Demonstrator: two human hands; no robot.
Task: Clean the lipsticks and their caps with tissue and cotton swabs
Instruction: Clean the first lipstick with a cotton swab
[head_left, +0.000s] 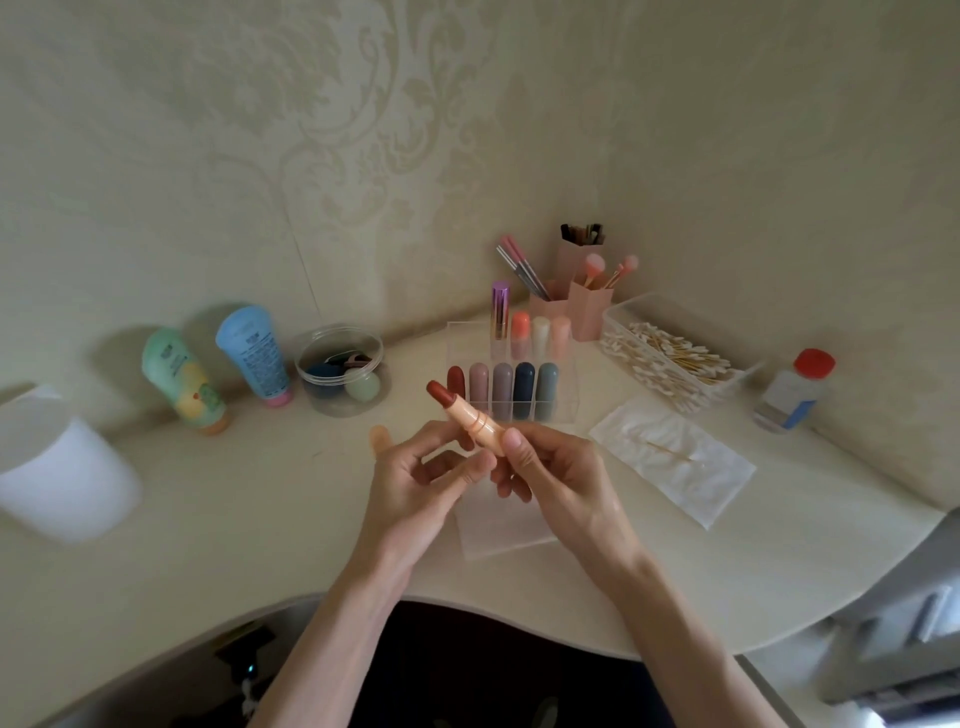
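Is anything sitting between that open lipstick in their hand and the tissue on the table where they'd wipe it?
Nothing visible does. The right hand holds the lipstick just left of the tissue, with only bare tabletop between them. A cotton swab lies on the tissue itself, easy to work around.
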